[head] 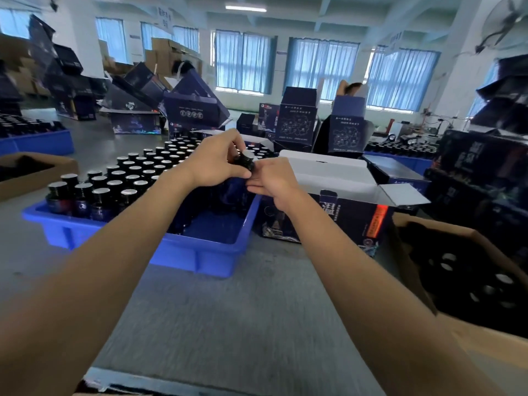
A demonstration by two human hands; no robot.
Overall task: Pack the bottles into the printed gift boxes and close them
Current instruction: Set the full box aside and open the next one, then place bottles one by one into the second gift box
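Note:
Both hands meet over the right end of a blue crate filled with several dark bottles with silver-topped black caps. My left hand grips the cap end of one dark bottle lifted above the crate. My right hand holds the same bottle from the right, fingers curled under its neck; the bottle's body is mostly hidden behind the hands. Just right of the crate stands an open printed gift box, its white inner flaps spread.
A brown carton with dark bottles stands at the right front, another carton at the left. Stacks of printed dark boxes crowd the back and right. More blue crates of bottles sit at the left and far right.

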